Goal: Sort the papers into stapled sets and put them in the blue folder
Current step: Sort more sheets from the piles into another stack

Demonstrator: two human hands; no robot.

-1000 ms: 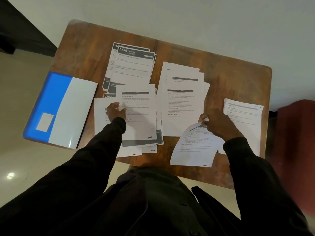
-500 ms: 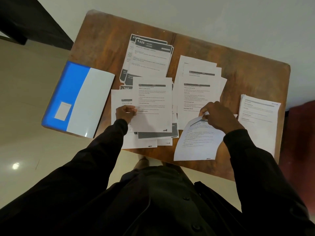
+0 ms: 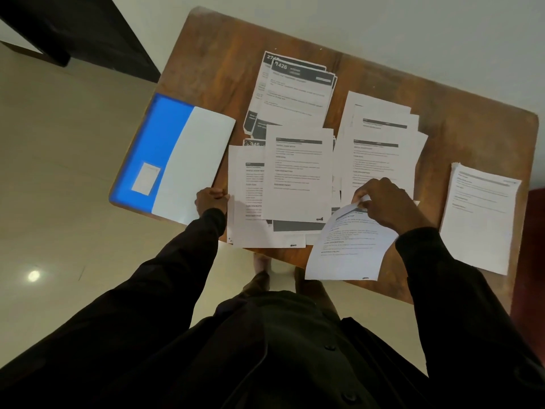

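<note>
Left hand [image 3: 211,200] grips papers [image 3: 246,233] beside blue folder [image 3: 153,149]; right hand [image 3: 386,203] pinches sheet [image 3: 348,255].

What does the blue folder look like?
The blue folder lies flat at the left end of the wooden table. Its left part is bright blue with a small white label; its right part is glossy white. It looks like thin card or plastic. The left hand is right beside its near corner; contact is unclear.
</note>
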